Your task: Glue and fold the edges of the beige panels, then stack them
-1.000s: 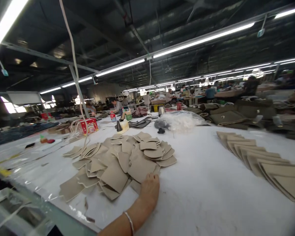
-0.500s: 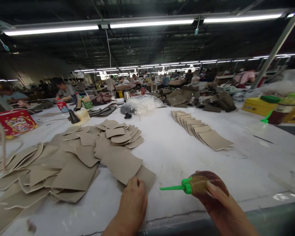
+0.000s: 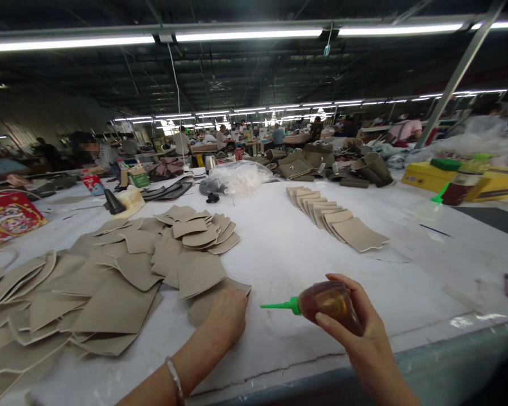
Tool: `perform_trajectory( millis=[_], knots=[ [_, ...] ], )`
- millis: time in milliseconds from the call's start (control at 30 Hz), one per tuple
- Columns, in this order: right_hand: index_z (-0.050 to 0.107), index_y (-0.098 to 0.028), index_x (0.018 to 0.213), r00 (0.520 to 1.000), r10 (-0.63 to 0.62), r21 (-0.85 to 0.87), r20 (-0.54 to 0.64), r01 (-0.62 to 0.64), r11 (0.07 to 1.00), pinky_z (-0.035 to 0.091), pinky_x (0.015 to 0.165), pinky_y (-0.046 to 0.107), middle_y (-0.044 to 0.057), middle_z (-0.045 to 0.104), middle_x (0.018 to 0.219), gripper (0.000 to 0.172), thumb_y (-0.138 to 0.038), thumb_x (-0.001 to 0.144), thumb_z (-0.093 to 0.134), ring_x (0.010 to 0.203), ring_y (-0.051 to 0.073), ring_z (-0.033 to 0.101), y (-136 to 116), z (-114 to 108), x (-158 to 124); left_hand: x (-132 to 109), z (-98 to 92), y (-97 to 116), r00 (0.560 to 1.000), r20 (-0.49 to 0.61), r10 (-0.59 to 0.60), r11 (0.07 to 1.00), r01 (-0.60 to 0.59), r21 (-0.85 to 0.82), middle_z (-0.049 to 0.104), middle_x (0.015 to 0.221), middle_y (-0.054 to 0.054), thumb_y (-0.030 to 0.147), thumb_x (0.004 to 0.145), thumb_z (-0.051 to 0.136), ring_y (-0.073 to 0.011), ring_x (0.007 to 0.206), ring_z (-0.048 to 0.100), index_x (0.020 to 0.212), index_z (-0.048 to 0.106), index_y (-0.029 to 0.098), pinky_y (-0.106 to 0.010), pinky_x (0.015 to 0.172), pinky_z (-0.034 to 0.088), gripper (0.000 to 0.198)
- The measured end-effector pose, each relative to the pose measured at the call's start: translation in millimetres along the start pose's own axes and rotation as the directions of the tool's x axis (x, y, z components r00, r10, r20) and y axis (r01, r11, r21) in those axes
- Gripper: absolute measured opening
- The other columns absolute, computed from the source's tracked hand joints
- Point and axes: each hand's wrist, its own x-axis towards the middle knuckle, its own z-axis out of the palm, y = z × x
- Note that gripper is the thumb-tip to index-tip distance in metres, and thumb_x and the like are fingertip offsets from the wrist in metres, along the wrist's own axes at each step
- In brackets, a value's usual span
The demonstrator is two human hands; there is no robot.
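My right hand [image 3: 359, 332] is wrapped round a squeeze bottle [image 3: 328, 304] of amber-brown liquid. The bottle lies tilted on its side in the air, its thin green nozzle pointing left. My left hand [image 3: 228, 316], with curled fingers, grips the right edge of a taupe sheet piece [image 3: 201, 304] low on the table; the fingertips are partly hidden. The nozzle tip is just right of that hand, apart from the piece. Another taupe piece [image 3: 201, 274] overlaps it from behind. To the left spreads a loose pile of similar pieces [image 3: 114, 299].
A fanned row of taupe pieces [image 3: 359, 232] lies across the white table [image 3: 262, 248]. Beyond it are clear plastic wrap [image 3: 245, 179], dark folded material [image 3: 300, 166] and a yellow box [image 3: 423, 176] beside a second green-nozzled bottle [image 3: 459, 189]. A red bag [image 3: 12, 217] stands at left; people work farther back.
The view has shifted slightly. My left hand has moved to the right edge of the lower piece, which is drawn out from under the other. The bottle has come closer to my left hand.
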Motion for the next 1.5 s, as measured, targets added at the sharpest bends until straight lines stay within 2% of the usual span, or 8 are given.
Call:
perform_trajectory(
  millis=[200,333,700,833,1033,1233,1367,1500],
  knots=[
    [0.051,-0.027,0.121,0.971,-0.224,-0.191,0.078,0.235,0.953,0.046,0.089,0.038,0.006,0.055,0.116,0.054,-0.038,0.074,0.076,0.103,0.029,0.056,5.0,7.1,10.6,-5.7,2.8,-11.7,0.985,-0.108,0.137,0.985,-0.147,-0.090,0.067,0.091,-0.004,0.012,0.085,0.037,-0.0208,0.083,0.063,0.117,0.057,0.027,-0.029,0.072,0.043,0.041],
    [0.049,-0.028,0.122,0.944,-0.286,-0.238,0.166,0.320,0.917,0.042,0.094,0.038,0.005,0.055,0.118,0.054,-0.036,0.076,0.076,0.108,0.028,0.054,5.6,16.8,15.6,-7.0,8.4,-8.9,0.984,-0.116,0.139,0.983,-0.150,-0.101,0.065,0.084,-0.004,0.013,0.083,0.038,-0.0211,0.074,0.062,0.113,0.058,0.030,-0.028,0.065,0.040,0.040],
    [0.048,-0.030,0.121,0.876,-0.352,-0.284,0.329,0.448,0.848,0.046,0.088,0.034,0.003,0.056,0.115,0.051,-0.031,0.077,0.075,0.103,0.025,0.056,6.6,32.9,28.8,-5.4,14.2,-15.3,0.974,-0.176,0.145,0.970,-0.175,-0.170,0.063,0.082,-0.003,0.017,0.084,0.039,-0.0203,0.073,0.060,0.113,0.058,0.029,-0.028,0.063,0.037,0.037],
    [0.048,-0.030,0.120,0.877,-0.324,-0.316,0.354,0.438,0.842,0.046,0.087,0.034,0.003,0.057,0.113,0.051,-0.033,0.077,0.075,0.100,0.025,0.057,6.7,32.0,27.1,-6.0,15.2,-14.1,0.978,-0.157,0.140,0.970,-0.167,-0.178,0.062,0.083,-0.003,0.019,0.086,0.039,-0.0203,0.072,0.060,0.114,0.057,0.029,-0.028,0.063,0.038,0.035],
    [0.049,-0.028,0.119,0.918,-0.306,-0.327,0.253,0.378,0.866,0.045,0.087,0.037,0.004,0.057,0.113,0.048,-0.037,0.079,0.073,0.101,0.027,0.056,9.2,32.2,28.6,-8.2,16.3,-13.9,0.985,-0.121,0.126,0.969,-0.148,-0.199,0.061,0.089,-0.003,0.024,0.090,0.038,-0.0199,0.078,0.060,0.120,0.053,0.030,-0.028,0.068,0.040,0.034],
    [0.049,-0.028,0.119,0.927,-0.271,-0.306,0.259,0.345,0.887,0.043,0.089,0.038,0.004,0.056,0.114,0.047,-0.036,0.080,0.073,0.104,0.027,0.054,13.7,31.0,24.2,-7.7,18.0,-15.3,0.983,-0.125,0.133,0.964,-0.157,-0.216,0.060,0.091,-0.004,0.026,0.091,0.036,-0.0205,0.079,0.060,0.125,0.051,0.030,-0.029,0.070,0.041,0.037],
    [0.049,-0.028,0.120,0.933,-0.294,-0.311,0.206,0.348,0.884,0.040,0.094,0.039,0.004,0.055,0.116,0.048,-0.036,0.080,0.073,0.107,0.027,0.052,18.1,29.0,25.5,-7.3,18.7,-15.9,0.984,-0.125,0.129,0.962,-0.155,-0.225,0.060,0.093,-0.004,0.025,0.090,0.036,-0.0203,0.080,0.060,0.128,0.049,0.031,-0.029,0.071,0.041,0.041],
    [0.049,-0.029,0.120,0.928,-0.278,-0.287,0.247,0.344,0.894,0.042,0.090,0.037,0.003,0.055,0.114,0.048,-0.034,0.079,0.073,0.104,0.027,0.053,21.0,27.2,22.0,-7.5,18.9,-16.2,0.983,-0.129,0.134,0.960,-0.161,-0.227,0.060,0.093,-0.004,0.025,0.089,0.037,-0.0206,0.080,0.061,0.128,0.050,0.031,-0.029,0.071,0.041,0.041]
  ],
)
